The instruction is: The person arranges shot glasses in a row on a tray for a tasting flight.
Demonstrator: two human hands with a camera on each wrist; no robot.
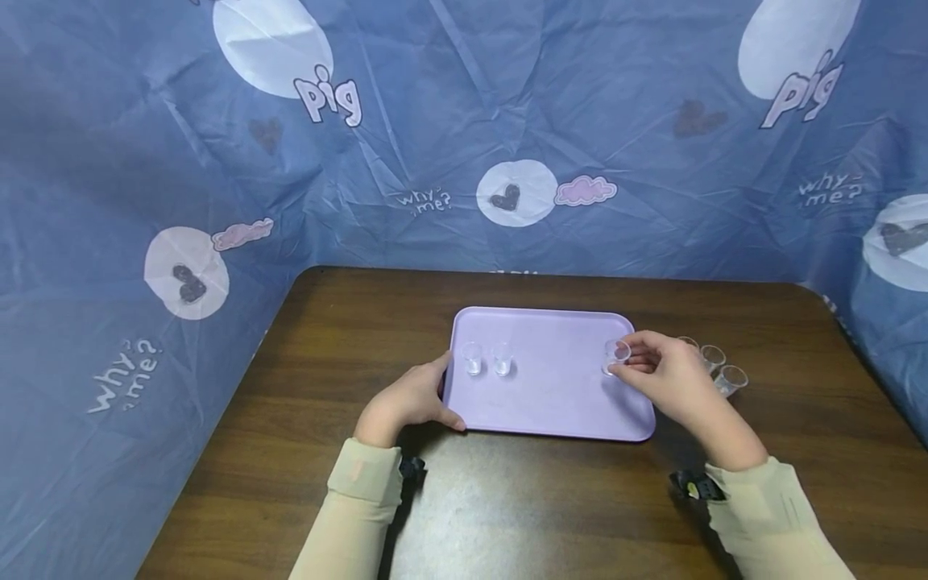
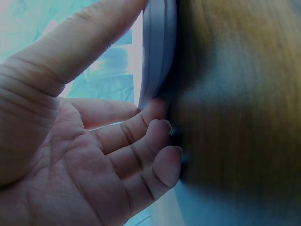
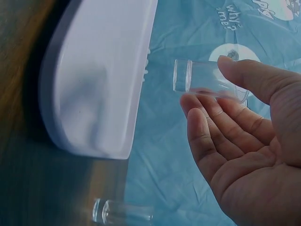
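Observation:
A small clear shot glass (image 1: 613,351) is pinched between the thumb and fingers of my right hand (image 1: 670,374), over the right part of the lilac tray (image 1: 551,403). In the right wrist view this shot glass (image 3: 202,76) shows a thick base, held apart from the tray surface. My left hand (image 1: 413,395) holds the tray's near left corner, thumb at the front rim and fingers along the left side. Two more shot glasses, a left one (image 1: 473,361) and one beside it (image 1: 503,361), stand upright on the tray's left part.
Three other shot glasses (image 1: 731,379) stand close together on the brown wooden table (image 1: 507,499), right of the tray and partly behind my right hand. A blue printed cloth (image 1: 406,153) hangs behind the table and along its sides.

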